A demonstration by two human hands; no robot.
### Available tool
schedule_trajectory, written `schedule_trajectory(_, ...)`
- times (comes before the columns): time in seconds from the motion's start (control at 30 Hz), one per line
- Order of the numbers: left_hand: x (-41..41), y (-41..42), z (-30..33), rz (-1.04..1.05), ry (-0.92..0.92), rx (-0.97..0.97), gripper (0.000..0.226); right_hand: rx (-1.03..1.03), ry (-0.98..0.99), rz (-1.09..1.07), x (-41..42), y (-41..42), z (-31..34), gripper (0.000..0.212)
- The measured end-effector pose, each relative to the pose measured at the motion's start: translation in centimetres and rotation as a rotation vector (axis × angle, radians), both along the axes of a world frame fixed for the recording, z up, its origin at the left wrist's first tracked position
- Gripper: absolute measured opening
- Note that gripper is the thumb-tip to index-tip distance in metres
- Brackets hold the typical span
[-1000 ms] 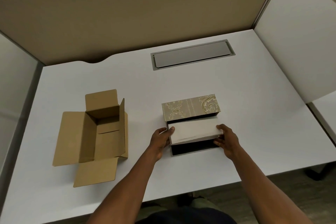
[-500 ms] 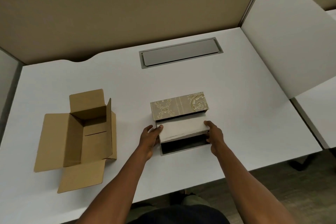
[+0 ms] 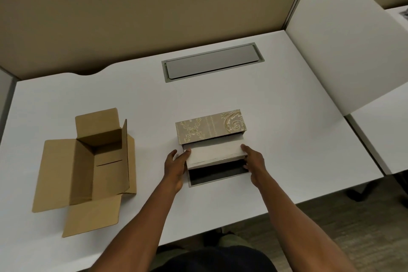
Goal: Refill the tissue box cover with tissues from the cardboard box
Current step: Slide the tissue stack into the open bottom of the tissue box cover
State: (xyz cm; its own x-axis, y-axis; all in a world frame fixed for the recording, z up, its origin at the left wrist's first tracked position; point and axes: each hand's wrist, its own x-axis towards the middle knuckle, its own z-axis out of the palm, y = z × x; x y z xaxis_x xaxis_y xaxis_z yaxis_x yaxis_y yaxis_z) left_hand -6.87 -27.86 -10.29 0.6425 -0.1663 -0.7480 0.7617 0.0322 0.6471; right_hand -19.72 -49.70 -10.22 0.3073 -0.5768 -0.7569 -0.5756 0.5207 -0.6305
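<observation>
Over the tissue box cover [image 3: 210, 126], both hands' grip clamps the tissue stack [image 3: 215, 153] ends.

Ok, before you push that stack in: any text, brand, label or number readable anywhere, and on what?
None readable.
Tissue box cover: only a gold leaf-and-scroll pattern, no words.
Cardboard box: plain brown, no print or label showing.
Tissue stack, held between left hand and right hand: blank.
</observation>
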Motion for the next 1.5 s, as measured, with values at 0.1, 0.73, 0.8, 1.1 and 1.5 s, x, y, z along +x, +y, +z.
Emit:
schedule_trajectory(0.1, -0.2, -0.1, -0.2, 0.032, 0.011, 0.027, 0.080, -0.009, -0.024, 0.001, 0.1, 0.0, 0.2, 0.043)
schedule_trajectory(0.73, -1.0, 0.0, -0.2, -0.186, -0.012, 0.271, 0.054, -0.102, -0.033, 0.020, 1.1, 0.2, 0.6, 0.024)
schedule_trajectory(0.8, -0.9, 0.1, -0.2, -0.181, -0.031, 0.254, 0.056, -0.109, -0.038, 0.016, 1.2, 0.3, 0.7, 0.025)
schedule_trajectory(1.1, -1.3, 0.0, -0.2, -0.195, -0.052, 0.223, 0.056, -0.105, -0.061, 0.043, 1.0, 0.7, 0.6, 0.032)
schedule_trajectory(1.5, -3.0, 0.9, 0.1, -0.302, -0.141, 0.352, 0.082, -0.290, 0.144, 0.190, -0.1, 1.6, 0.5, 0.075)
